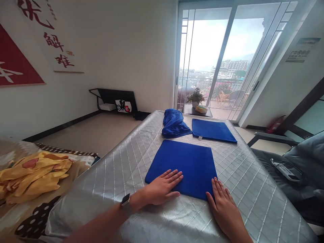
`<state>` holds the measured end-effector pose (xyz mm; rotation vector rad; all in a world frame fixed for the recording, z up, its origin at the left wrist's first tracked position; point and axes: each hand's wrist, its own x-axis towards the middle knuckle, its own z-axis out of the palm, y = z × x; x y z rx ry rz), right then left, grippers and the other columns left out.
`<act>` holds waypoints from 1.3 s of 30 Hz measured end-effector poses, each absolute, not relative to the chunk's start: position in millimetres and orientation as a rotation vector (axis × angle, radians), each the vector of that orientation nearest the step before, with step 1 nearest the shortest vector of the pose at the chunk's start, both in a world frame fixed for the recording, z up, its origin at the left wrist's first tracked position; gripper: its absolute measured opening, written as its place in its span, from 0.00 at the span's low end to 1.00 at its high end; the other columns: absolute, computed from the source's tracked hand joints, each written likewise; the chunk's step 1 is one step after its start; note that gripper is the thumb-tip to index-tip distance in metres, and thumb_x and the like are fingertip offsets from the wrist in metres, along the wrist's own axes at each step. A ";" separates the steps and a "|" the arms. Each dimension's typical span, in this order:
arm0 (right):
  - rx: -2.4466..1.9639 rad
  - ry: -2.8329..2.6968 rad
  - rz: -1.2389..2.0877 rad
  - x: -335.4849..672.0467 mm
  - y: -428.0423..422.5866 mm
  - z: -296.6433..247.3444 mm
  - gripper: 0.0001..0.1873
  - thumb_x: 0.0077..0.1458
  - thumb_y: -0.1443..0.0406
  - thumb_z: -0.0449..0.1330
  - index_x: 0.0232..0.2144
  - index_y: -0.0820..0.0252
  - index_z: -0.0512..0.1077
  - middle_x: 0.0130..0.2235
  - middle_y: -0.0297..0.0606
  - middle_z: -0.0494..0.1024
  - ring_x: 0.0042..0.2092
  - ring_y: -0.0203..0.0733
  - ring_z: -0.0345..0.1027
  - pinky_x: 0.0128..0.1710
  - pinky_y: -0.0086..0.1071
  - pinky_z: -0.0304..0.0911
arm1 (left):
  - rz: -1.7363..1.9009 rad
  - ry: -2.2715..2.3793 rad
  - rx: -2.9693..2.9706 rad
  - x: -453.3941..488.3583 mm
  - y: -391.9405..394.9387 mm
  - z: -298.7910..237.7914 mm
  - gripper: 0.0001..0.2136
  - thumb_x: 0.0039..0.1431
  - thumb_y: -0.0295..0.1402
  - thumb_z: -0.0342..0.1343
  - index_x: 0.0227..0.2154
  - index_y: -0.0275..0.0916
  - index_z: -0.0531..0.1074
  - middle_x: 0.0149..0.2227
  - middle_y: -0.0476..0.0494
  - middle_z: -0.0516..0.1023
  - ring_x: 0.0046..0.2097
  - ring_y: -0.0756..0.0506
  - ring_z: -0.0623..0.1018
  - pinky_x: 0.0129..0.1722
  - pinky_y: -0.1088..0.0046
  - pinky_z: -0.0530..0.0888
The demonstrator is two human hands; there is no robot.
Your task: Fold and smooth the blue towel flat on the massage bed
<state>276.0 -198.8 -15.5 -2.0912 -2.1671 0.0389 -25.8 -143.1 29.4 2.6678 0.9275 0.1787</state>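
A blue towel [186, 162], folded into a flat square, lies on the silver quilted table cover [121, 168] in front of me. My left hand [162, 187] lies flat and open on its near left corner, a watch on the wrist. My right hand [224, 206] rests open at the near right corner, fingertips touching the towel's edge. Farther back lie a second folded blue towel [212, 131] and a crumpled heap of blue towels [174, 123] to its left.
A yellow cloth [32, 175] lies bunched on a patterned surface at the left. A grey chair with a remote [285, 170] stands at the right. Beyond the table are a small plant [195, 97], glass balcony doors and a red fire extinguisher [275, 124].
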 end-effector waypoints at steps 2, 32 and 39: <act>-2.052 -2.148 0.019 278.4 -199.4 -17.2 0.39 0.65 0.47 0.38 0.69 0.64 0.53 0.70 0.40 0.50 0.70 0.46 0.43 0.69 0.47 0.44 | 0.177 1.062 2.625 -59.4 -147.0 30.0 0.29 0.72 0.50 0.39 0.70 0.54 0.37 0.72 0.53 0.41 0.72 0.43 0.46 0.70 0.59 0.45; -1.162 -2.159 -0.408 316.0 -218.4 40.2 0.11 0.66 0.66 0.55 0.49 0.56 0.71 0.42 0.36 0.81 0.39 0.36 0.78 0.38 0.26 0.73 | 0.750 1.390 2.499 -128.9 -163.3 13.7 0.13 0.62 0.43 0.60 0.46 0.45 0.75 0.50 0.44 0.78 0.51 0.41 0.78 0.52 0.61 0.76; -1.020 -2.179 -0.478 301.6 -210.7 109.9 0.13 0.64 0.68 0.58 0.50 0.54 0.72 0.42 0.35 0.81 0.42 0.36 0.77 0.44 0.27 0.73 | 0.696 1.428 2.444 -122.4 -160.9 15.4 0.19 0.52 0.43 0.68 0.46 0.45 0.73 0.52 0.44 0.76 0.54 0.38 0.75 0.54 0.55 0.73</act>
